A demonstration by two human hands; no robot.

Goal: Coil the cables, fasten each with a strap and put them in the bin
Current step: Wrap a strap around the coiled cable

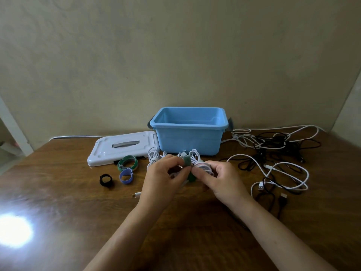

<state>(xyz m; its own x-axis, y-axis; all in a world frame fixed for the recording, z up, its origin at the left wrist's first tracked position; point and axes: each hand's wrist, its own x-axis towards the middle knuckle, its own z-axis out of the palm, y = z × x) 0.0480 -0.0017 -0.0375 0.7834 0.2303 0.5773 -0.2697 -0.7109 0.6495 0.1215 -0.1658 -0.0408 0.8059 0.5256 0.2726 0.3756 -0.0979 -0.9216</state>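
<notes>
Both forearms reach in from the bottom edge, hands meeting mid-table just in front of the blue bin. The left hand curls its fingers around a white coiled cable, thumb and forefinger pinching a green strap that stands up between the hands. The right hand grips the coil's other side, fingertips pinched at the strap's lower end. The bin sits open, its white lid lying flat to the left. Spare straps rest beside the lid; loose cables sprawl to the right on the wooden table.
</notes>
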